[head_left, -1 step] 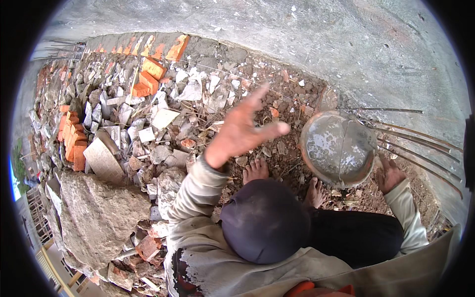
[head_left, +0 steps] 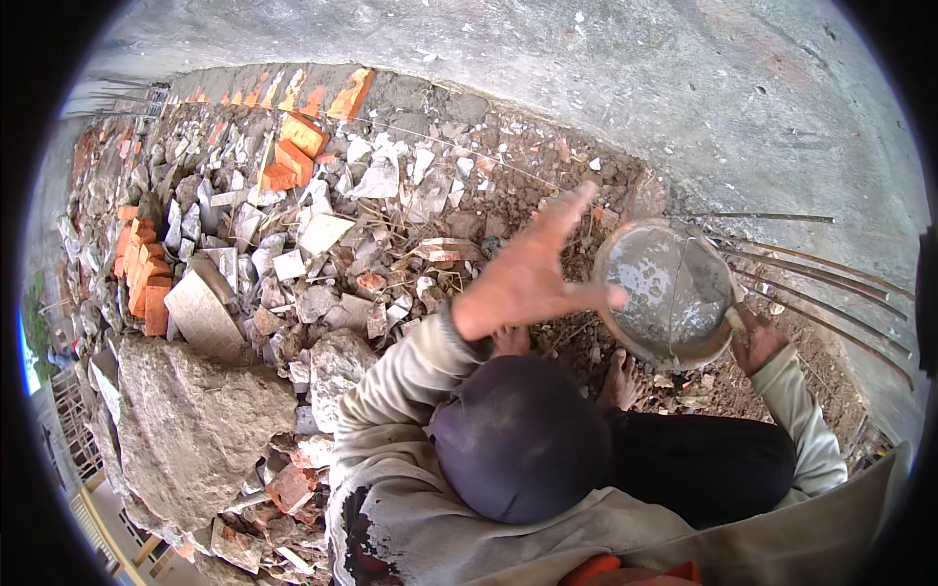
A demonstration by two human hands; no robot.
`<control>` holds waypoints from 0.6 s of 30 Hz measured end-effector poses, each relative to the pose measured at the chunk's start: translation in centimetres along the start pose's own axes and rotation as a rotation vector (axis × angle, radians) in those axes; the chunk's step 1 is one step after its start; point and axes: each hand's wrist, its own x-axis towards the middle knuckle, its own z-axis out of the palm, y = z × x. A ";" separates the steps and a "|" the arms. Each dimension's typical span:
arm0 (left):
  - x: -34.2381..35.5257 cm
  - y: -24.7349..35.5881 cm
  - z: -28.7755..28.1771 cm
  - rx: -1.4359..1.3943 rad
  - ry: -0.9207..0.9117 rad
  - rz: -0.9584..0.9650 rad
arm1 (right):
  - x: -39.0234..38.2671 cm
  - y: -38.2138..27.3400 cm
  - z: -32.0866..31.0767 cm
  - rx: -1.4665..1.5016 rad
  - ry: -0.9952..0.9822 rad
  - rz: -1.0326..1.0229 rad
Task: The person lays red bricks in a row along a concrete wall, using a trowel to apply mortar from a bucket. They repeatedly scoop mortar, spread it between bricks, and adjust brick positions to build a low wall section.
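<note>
A round, shallow basin [head_left: 637, 352] stands on the soil before me, with wet-looking grey material inside and a thin dark line across it. At its right rim is my right hand [head_left: 760, 342], thumb over the edge and fingers lower along the outside, closed on the basin. My left hand [head_left: 528, 278] is open at the basin's left side, fingers stretched away and thumb apart. Its thumb tip overlaps the left rim; I cannot tell whether it touches. Nothing is in the left hand.
Steel rods [head_left: 811, 269] stick out right of the basin beside the grey wall [head_left: 664, 78]. Orange bricks [head_left: 296, 156] and a brick stack [head_left: 145, 278] lie among rubble at left. A taut string [head_left: 449, 143] runs along the wall's foot. A large rock [head_left: 195, 430] sits lower left.
My left hand has moved right and slightly down, from over the rubble to the basin's left rim. My right hand has shifted up and left, its thumb now over the basin's rim.
</note>
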 end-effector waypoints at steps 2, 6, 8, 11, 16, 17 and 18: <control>1.6 2.6 6.8 0.104 -0.286 0.196 | 1.1 -0.1 3.0 0.075 -0.132 -0.079; 2.3 2.3 10.5 0.207 -0.161 0.189 | 1.6 -2.3 3.5 0.372 -0.302 -0.036; 2.5 0.9 11.7 0.185 -0.058 0.178 | 1.5 -2.6 4.8 0.585 -0.291 -0.076; 3.3 -0.4 14.0 0.083 -0.040 0.077 | 1.4 -2.5 7.1 0.854 -0.265 -0.123; 3.1 -3.1 14.9 -0.925 -0.473 -0.199 | 0.9 -1.0 8.8 0.995 -0.260 -0.121; 2.9 -2.6 14.6 -0.965 -0.498 -0.247 | 1.2 -1.3 8.2 1.064 -0.451 0.007; 3.0 -2.5 14.7 -0.802 -0.465 -0.216 | 1.5 -1.8 7.3 1.087 -0.436 -0.008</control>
